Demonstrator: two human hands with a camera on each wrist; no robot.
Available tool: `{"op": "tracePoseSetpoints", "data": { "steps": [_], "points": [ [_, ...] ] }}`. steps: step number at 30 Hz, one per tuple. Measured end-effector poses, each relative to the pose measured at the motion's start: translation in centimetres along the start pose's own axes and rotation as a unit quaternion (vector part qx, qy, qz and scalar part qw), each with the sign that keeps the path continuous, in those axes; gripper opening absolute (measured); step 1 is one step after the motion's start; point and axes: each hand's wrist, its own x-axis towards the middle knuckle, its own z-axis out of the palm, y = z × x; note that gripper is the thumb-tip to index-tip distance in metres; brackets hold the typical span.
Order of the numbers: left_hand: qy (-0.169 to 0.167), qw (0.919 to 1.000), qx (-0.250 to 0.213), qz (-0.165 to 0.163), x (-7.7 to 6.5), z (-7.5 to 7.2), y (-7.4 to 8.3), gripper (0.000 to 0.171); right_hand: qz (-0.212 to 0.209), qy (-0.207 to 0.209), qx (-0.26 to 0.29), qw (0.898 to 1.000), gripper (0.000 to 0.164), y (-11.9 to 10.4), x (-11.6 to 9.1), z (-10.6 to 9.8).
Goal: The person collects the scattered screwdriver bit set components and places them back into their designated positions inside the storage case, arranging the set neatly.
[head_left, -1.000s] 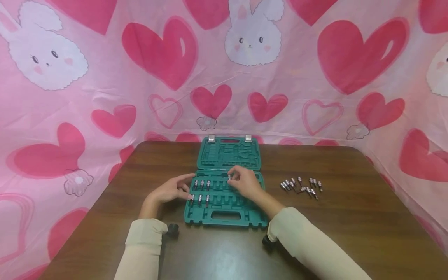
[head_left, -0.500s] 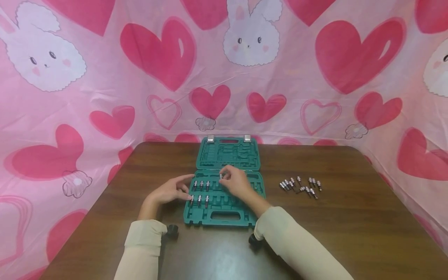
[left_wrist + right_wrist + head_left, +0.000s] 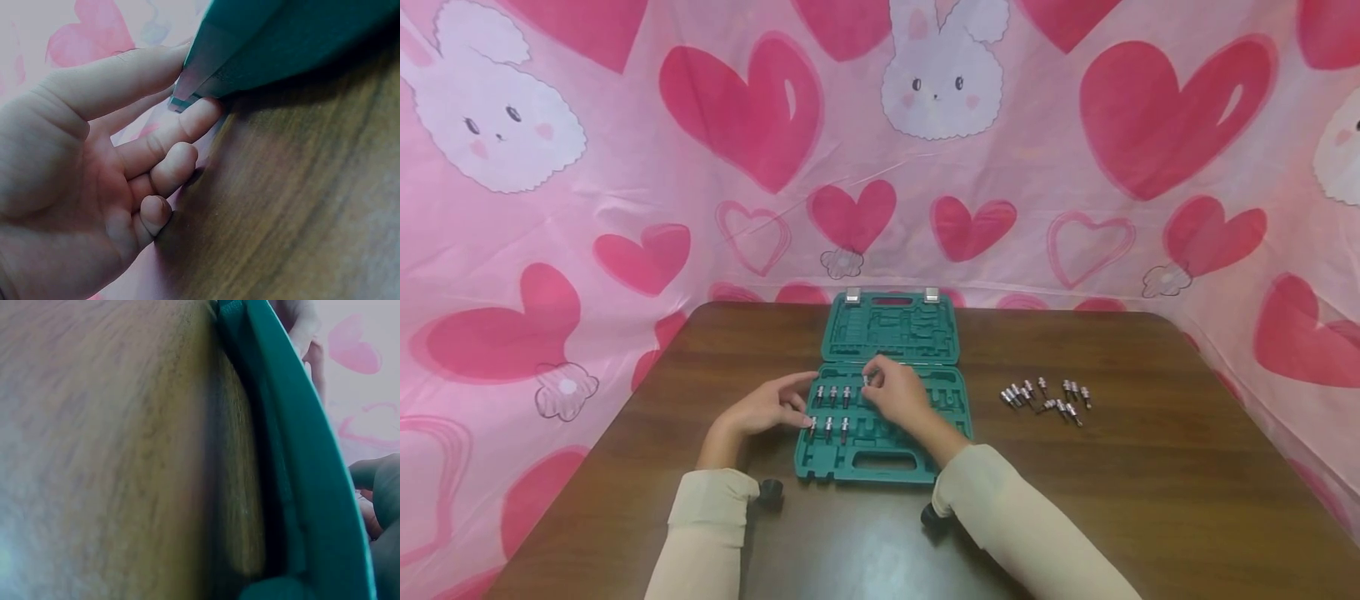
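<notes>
Pinched between thumb and fingers of the right hand [image 3: 898, 395]: a small silver bit [image 3: 866, 380], above the far row of slots in the green case [image 3: 820, 461]. Seated nearby, on the side toward the desk's [image 3: 1150, 500] left edge: six bits [image 3: 833, 395] in two rows of three. Touching that side of the case: the left hand [image 3: 769, 407], loosely bent. Folded back toward the far edge: the lid [image 3: 887, 329]. Toward the right edge, well apart from the case: scattered bits [image 3: 1062, 406].
</notes>
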Motion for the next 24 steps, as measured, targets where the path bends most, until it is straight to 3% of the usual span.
{"op": "tracePoseSetpoints", "data": {
  "steps": [9,15,24],
  "points": [
    [0.005,0.9999,-0.006,-0.009,-0.15,0.04,0.23,0.083,0.032,-0.016,-0.037,0.999,0.020,-0.56,0.18,0.34],
    [0.003,0.9999,-0.005,-0.010,-0.15,0.10,0.23,0.083,0.055,-0.024,-0.024,0.998,0.017,-0.84,0.15,0.23],
    [0.003,1.0000,0.003,-0.003,-0.11,0.03,0.30,0.082,0.016,-0.030,-0.049,0.998,0.016,-0.41,-0.04,0.16]
  ]
}}
